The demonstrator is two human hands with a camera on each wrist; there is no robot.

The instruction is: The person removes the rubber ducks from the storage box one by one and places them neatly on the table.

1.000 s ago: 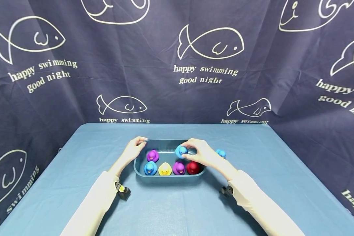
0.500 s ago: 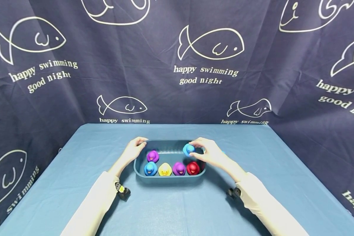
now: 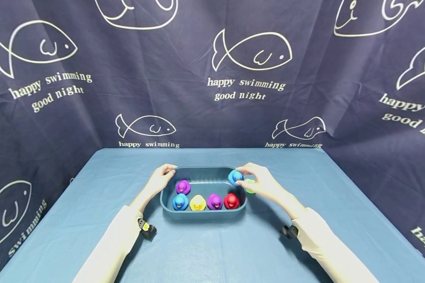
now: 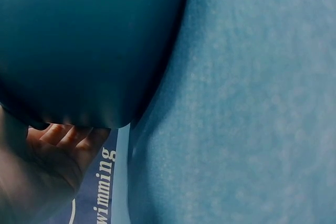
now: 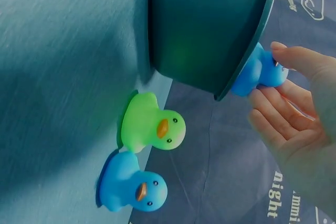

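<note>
My left hand [image 3: 159, 179] grips the left end of a dark teal bin [image 3: 205, 216], thumb at the rim and fingers behind the wall in the left wrist view. At the bin's far right corner, my right hand [image 3: 261, 179] pinches a blue rubber duck [image 3: 235, 178] between thumb and fingers, level with the rim. Inside the bin, the front row has a blue duck [image 3: 180, 202], a yellow duck [image 3: 198, 203], a purple duck [image 3: 214, 202] and a red duck [image 3: 231, 201]. Behind the row's left end sits another purple duck [image 3: 183, 187].
Right of the bin, a green duck [image 5: 152, 121] and another blue duck [image 5: 131, 183] stand side by side on the blue-covered table [image 3: 212, 251]. My right hand mostly hides them in the head view. A dark fish-print curtain [image 3: 191, 98] hangs behind and at the sides.
My right hand has carried the blue duck rightward, from over the bin's right half to its far right corner. Part of the green duck now shows beneath that hand. My left hand stays put.
</note>
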